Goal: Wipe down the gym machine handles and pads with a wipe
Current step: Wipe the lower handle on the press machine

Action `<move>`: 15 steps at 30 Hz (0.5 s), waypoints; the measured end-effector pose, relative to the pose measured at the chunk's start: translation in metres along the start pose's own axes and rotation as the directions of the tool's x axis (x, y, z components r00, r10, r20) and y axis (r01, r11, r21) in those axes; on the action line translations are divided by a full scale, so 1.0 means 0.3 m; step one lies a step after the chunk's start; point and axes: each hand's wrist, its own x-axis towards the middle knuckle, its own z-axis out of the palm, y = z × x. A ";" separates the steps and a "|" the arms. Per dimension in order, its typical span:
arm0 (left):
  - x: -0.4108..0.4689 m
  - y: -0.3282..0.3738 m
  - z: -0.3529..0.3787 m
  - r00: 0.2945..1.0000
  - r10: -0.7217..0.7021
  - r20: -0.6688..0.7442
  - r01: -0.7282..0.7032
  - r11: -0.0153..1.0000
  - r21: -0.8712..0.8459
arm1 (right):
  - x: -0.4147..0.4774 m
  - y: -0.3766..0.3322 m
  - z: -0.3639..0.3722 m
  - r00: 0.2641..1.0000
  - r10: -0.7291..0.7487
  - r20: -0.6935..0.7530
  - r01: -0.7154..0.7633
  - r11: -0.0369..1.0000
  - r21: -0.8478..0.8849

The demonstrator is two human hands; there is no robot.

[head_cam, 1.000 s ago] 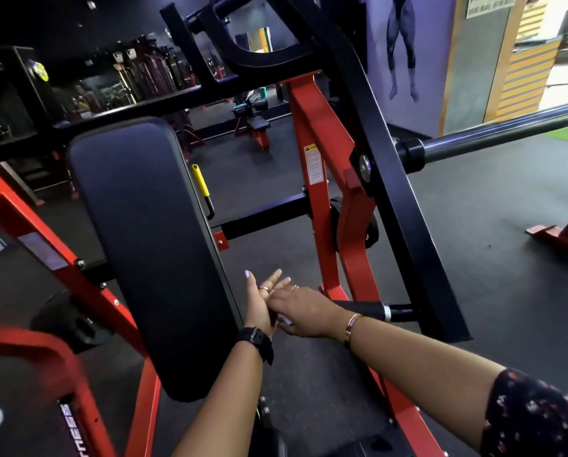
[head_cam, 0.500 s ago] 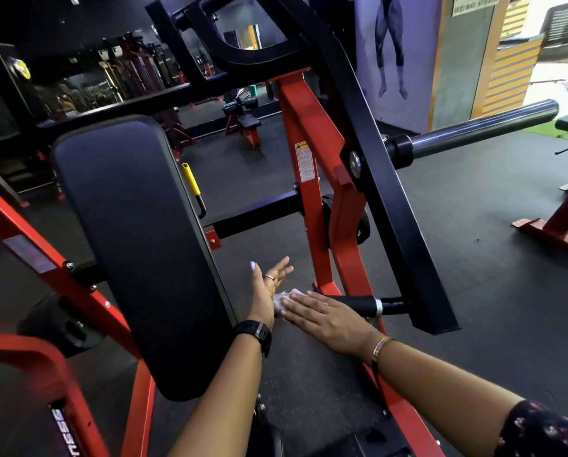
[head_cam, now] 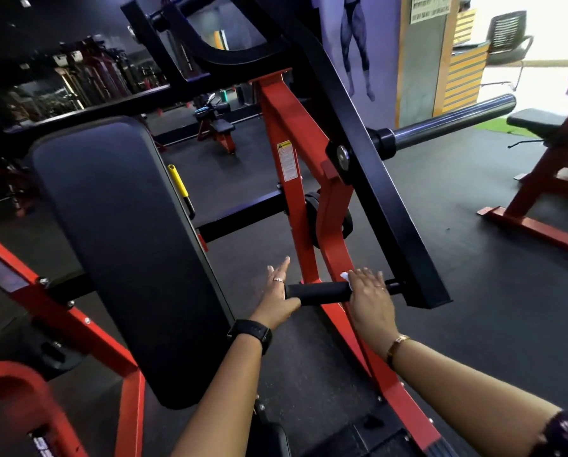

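Wipe (head_cam: 344, 276) on handle (head_cam: 318, 291) — pad (head_cam: 127, 252) leftward.

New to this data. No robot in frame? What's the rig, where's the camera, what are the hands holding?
No robot here. A person wears one wide-angle camera on the head, looking forward and down, so you see their own forearms. The place is a gym. The thing in front is a weight machine with a red frame, a long black pad and a steel bar sticking out to the side, probably for weight plates. Low in the middle is a black handle. The right hand lies over it, pressing a white wipe against the grip; only a corner of the wipe shows. The left hand, fingers straight, sits at the handle's free end and holds nothing.
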 end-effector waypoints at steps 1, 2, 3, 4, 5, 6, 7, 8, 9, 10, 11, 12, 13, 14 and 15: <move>-0.003 -0.004 -0.004 1.000 0.020 0.012 -0.021 0.998 0.063 | -0.006 -0.054 -0.011 1.000 0.007 0.015 -0.007 1.000 0.005; -0.015 -0.001 -0.008 0.999 0.037 0.020 -0.039 0.993 0.115 | -0.010 -0.116 -0.019 1.000 -0.011 0.024 0.011 1.000 0.001; -0.016 0.000 -0.006 0.998 0.059 0.018 -0.061 0.984 0.165 | -0.005 -0.179 -0.024 0.998 -0.050 0.031 0.050 0.999 0.006; -0.017 0.002 -0.008 0.997 0.077 0.018 -0.079 0.975 0.208 | 0.007 -0.241 -0.033 0.994 -0.093 0.057 0.092 0.995 0.029; -0.010 -0.008 -0.010 0.997 0.077 0.017 -0.079 0.970 0.232 | 0.019 -0.299 -0.042 0.987 -0.127 0.099 0.121 0.991 0.064; -0.006 -0.015 -0.015 0.998 0.066 0.017 -0.068 0.967 0.246 | 0.031 -0.344 -0.041 0.976 -0.161 0.148 0.147 0.984 0.101; -0.006 -0.020 -0.020 0.998 0.053 0.017 -0.055 0.964 0.261 | 0.037 -0.372 -0.039 0.960 -0.210 0.183 0.191 0.974 0.119; -0.006 -0.024 -0.024 0.999 0.037 0.022 -0.042 0.959 0.282 | 0.040 -0.382 -0.044 0.945 -0.269 0.185 0.250 0.961 0.122; -0.004 -0.029 -0.027 0.999 0.040 0.028 -0.047 0.952 0.303 | 0.037 -0.371 -0.046 0.925 -0.353 0.143 0.336 0.933 0.130; -0.002 -0.030 -0.028 0.997 0.064 0.040 -0.073 0.943 0.325 | 0.027 -0.336 -0.029 0.897 -0.428 0.109 0.416 0.902 0.117; 0.001 -0.032 -0.027 0.994 0.098 0.051 -0.110 0.933 0.344 | 0.012 -0.286 -0.010 0.865 -0.491 0.105 0.487 0.871 0.061; 0.003 -0.031 -0.024 0.989 0.133 0.058 -0.145 0.919 0.366 | -0.003 -0.231 -0.004 0.843 -0.524 0.122 0.531 0.847 -0.031; 0.008 -0.035 -0.020 0.986 0.157 0.057 -0.167 0.906 0.389 | -0.015 -0.177 -0.013 0.835 -0.537 0.122 0.549 0.827 -0.122; 0.011 -0.038 -0.019 0.984 0.167 0.057 -0.176 0.892 0.416 | -0.025 -0.123 -0.022 0.841 -0.527 0.121 0.541 0.823 -0.172; 0.012 -0.041 -0.019 0.983 0.173 0.058 -0.181 0.878 0.444 | -0.034 -0.071 -0.029 0.866 -0.489 0.109 0.500 0.841 -0.208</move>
